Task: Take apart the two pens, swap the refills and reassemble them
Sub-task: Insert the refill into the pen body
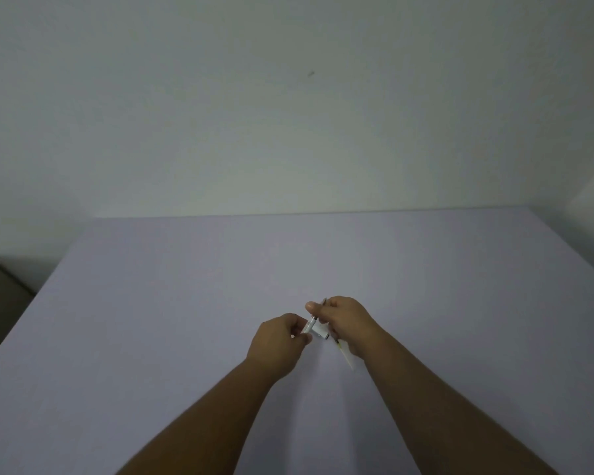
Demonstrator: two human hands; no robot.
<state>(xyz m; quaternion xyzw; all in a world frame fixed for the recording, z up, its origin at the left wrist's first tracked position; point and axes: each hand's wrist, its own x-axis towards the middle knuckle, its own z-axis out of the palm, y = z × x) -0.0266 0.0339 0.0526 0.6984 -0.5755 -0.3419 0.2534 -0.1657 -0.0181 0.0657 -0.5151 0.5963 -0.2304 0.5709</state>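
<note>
Above the table [151,303], white pen parts [318,332] are pinched by the left hand [276,341]. A thin refill [323,302] is grasped by the right hand [348,323].

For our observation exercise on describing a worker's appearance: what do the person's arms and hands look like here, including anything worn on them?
Both forearms are bare up to the bottom edge of the picture: no sleeves show. The left hand and right hand wear no gloves, and no watch, bracelet or ring is visible. The dim light and small size hide finer marks.
</note>
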